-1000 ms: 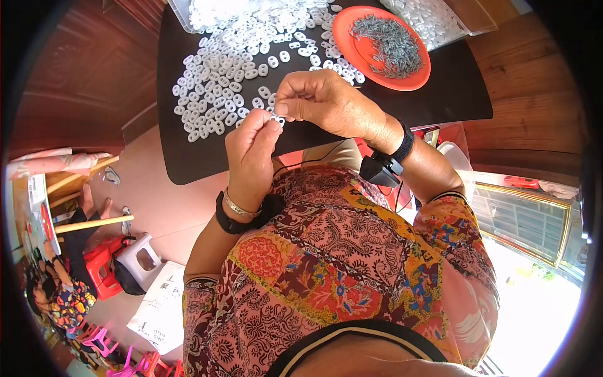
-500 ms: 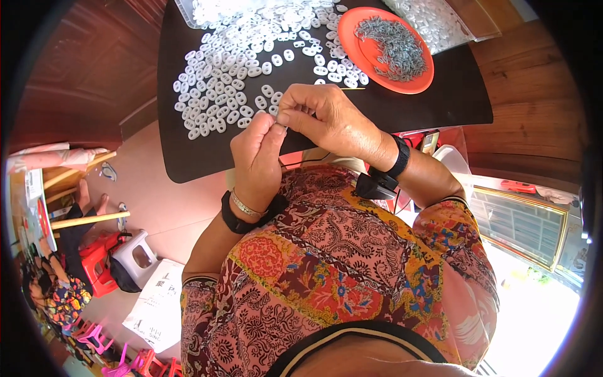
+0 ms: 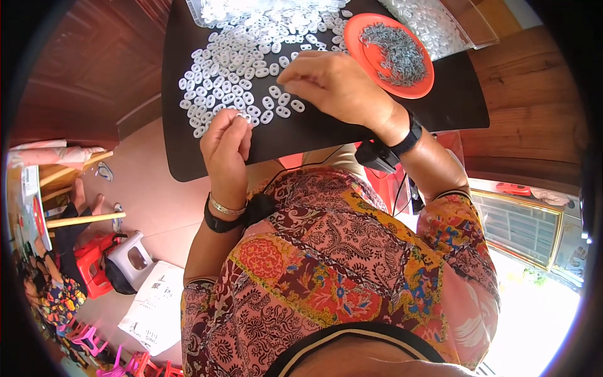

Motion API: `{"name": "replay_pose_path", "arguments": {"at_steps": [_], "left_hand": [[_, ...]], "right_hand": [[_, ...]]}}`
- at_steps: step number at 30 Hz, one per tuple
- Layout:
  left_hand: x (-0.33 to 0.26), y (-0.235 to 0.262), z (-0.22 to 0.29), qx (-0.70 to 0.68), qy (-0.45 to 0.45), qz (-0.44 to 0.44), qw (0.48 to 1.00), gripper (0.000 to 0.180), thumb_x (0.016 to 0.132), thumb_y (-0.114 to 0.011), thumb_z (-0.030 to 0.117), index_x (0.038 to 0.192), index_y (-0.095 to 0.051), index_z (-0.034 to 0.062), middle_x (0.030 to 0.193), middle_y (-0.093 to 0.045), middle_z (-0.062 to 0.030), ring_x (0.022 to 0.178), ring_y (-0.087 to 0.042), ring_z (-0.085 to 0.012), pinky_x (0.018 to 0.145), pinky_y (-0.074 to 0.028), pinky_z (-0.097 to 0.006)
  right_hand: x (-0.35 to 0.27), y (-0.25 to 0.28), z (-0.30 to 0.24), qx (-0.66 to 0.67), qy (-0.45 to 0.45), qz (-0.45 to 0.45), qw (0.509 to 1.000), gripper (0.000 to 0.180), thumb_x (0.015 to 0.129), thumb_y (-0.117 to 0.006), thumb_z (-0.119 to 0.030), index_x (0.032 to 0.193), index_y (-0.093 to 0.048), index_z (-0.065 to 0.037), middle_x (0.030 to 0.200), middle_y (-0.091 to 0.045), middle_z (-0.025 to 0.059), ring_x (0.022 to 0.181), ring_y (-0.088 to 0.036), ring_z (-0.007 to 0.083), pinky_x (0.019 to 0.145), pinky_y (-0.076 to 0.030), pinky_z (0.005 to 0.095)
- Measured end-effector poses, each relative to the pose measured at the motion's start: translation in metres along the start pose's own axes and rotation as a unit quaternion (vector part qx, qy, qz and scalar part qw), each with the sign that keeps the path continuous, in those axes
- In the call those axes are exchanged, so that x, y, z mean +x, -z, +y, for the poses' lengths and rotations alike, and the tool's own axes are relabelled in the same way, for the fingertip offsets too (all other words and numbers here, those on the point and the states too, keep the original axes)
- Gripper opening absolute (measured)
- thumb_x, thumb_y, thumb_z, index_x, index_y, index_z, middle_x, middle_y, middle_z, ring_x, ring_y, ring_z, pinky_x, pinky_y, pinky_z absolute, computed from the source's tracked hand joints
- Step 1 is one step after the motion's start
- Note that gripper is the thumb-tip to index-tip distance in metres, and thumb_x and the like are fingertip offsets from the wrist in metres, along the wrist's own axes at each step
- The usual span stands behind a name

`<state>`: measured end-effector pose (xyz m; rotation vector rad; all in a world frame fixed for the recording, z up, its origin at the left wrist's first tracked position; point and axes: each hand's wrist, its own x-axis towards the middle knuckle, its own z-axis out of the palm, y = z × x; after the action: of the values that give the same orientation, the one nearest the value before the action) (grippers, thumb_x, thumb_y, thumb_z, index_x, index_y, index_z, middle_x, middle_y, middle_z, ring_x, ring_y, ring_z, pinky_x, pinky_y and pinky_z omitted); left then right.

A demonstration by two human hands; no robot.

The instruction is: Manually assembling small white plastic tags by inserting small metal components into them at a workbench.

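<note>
Near the table's front edge, my left hand [image 3: 227,141] is closed, with thumb and forefinger pinching a small white oval piece [image 3: 244,115], mostly hidden by the fingertips. My right hand [image 3: 345,85] hovers over the table to the right, its fingers curled and tips drawn together; whatever they may hold is too small to make out. Below its fingertips lie several loose white two-holed oval pieces [image 3: 282,100]. A large spread of the same pieces [image 3: 232,56] covers the table beyond my left hand. An orange plate [image 3: 419,88] with small grey metal screws [image 3: 402,56] stands beyond my right hand.
The dark table [image 3: 188,157] has a rounded front left corner. At the back stand a clear tray [image 3: 200,14] of white pieces and a clear bag of small white parts [image 3: 427,25]. Left on the floor are stools [image 3: 130,261], a white sack [image 3: 154,308] and another person [image 3: 53,283].
My hands, together at the fingertips before, have come apart. The left has moved left with the small piece; the right has shifted slightly right and away from me over the table.
</note>
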<state>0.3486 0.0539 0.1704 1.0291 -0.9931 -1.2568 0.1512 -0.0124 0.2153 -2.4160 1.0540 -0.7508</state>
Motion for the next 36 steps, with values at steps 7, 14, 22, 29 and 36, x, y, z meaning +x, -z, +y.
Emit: {"name": "replay_pose_path", "arguments": {"at_steps": [7, 14, 22, 29, 36], "left_hand": [[-0.002, 0.006, -0.006, -0.006, -0.017, -0.017, 1.000, 0.015, 0.090, -0.049, 0.010, 0.077, -0.051, 0.0032, 0.062, -0.044, 0.0033, 0.050, -0.033, -0.0019, 0.045, -0.024, -0.019], [-0.002, 0.008, -0.006, -0.011, -0.013, -0.028, 0.999, 0.014, 0.090, -0.049, 0.011, 0.078, -0.052, 0.0034, 0.063, -0.045, 0.0032, 0.051, -0.035, -0.0019, 0.045, -0.026, -0.018], [-0.002, 0.009, -0.006, -0.007, -0.013, -0.033, 0.999, 0.014, 0.090, -0.049, 0.010, 0.078, -0.052, 0.0036, 0.063, -0.045, 0.0036, 0.052, -0.035, -0.0017, 0.045, -0.026, -0.018], [-0.001, 0.006, -0.005, 0.006, -0.015, -0.033, 0.999, 0.014, 0.090, -0.049, 0.010, 0.078, -0.052, 0.0032, 0.063, -0.045, 0.0035, 0.052, -0.035, -0.0019, 0.045, -0.025, -0.018], [0.001, -0.010, 0.004, 0.028, -0.019, -0.037, 0.999, 0.016, 0.090, -0.048, 0.010, 0.077, -0.052, 0.0024, 0.061, -0.043, 0.0032, 0.050, -0.034, -0.0022, 0.045, -0.024, -0.018]], "right_hand": [[0.015, -0.023, -0.002, -0.170, 0.102, -0.083, 0.977, 0.016, 0.075, -0.065, -0.009, 0.092, -0.067, -0.008, 0.085, -0.057, 0.0070, 0.088, -0.057, 0.0270, 0.078, -0.047, 0.0368], [0.023, -0.027, -0.004, -0.164, 0.107, -0.084, 0.977, 0.015, 0.075, -0.066, -0.011, 0.090, -0.067, -0.008, 0.086, -0.057, 0.0070, 0.089, -0.056, 0.0271, 0.078, -0.048, 0.0369], [0.032, -0.030, 0.005, -0.120, 0.093, -0.096, 0.984, 0.011, 0.073, -0.066, -0.011, 0.081, -0.059, -0.007, 0.082, -0.057, 0.0081, 0.084, -0.058, 0.0290, 0.074, -0.048, 0.0394], [0.028, -0.024, 0.012, 0.013, -0.004, -0.070, 0.997, 0.009, 0.078, -0.064, -0.007, 0.086, -0.062, -0.004, 0.079, -0.064, 0.0077, 0.076, -0.062, 0.0221, 0.071, -0.049, 0.0293], [0.009, -0.021, 0.003, 0.479, -0.234, 0.026, 0.846, 0.017, 0.082, -0.067, -0.013, 0.092, -0.062, 0.000, 0.078, -0.063, 0.0021, 0.069, -0.055, 0.0059, 0.064, -0.043, 0.0189]]}}
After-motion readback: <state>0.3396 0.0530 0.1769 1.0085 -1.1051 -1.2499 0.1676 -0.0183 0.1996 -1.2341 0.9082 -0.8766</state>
